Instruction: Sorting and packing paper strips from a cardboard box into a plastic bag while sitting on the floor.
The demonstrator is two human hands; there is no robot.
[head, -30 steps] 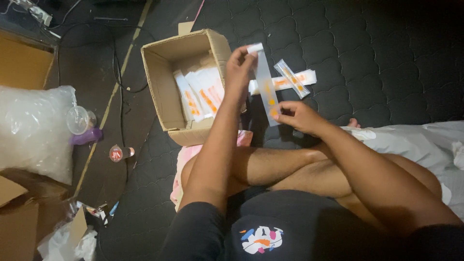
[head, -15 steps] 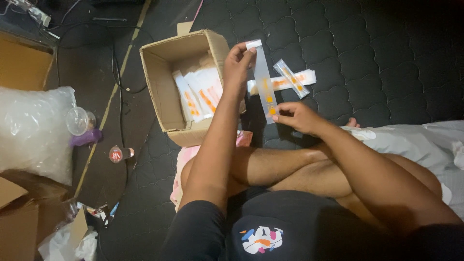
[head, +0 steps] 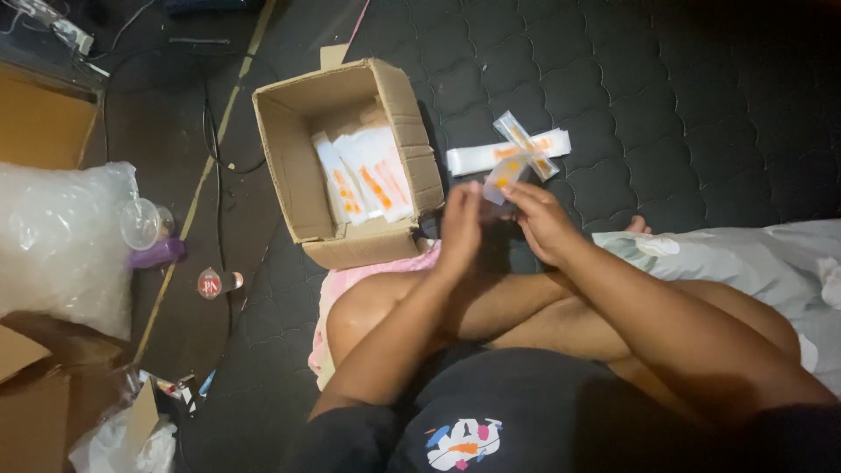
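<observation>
Dark quilted mattress point(head: 701, 88): box point(head: 412, 131), packets point(head: 491, 156).

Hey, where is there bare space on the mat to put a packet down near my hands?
The dark quilted mat is bare beyond and right of the crossed packets, down to the pale cloth. A narrow bare strip lies between the cardboard box and those packets. It is crowded at the left hand and right hand, which hold a small packet.
</observation>
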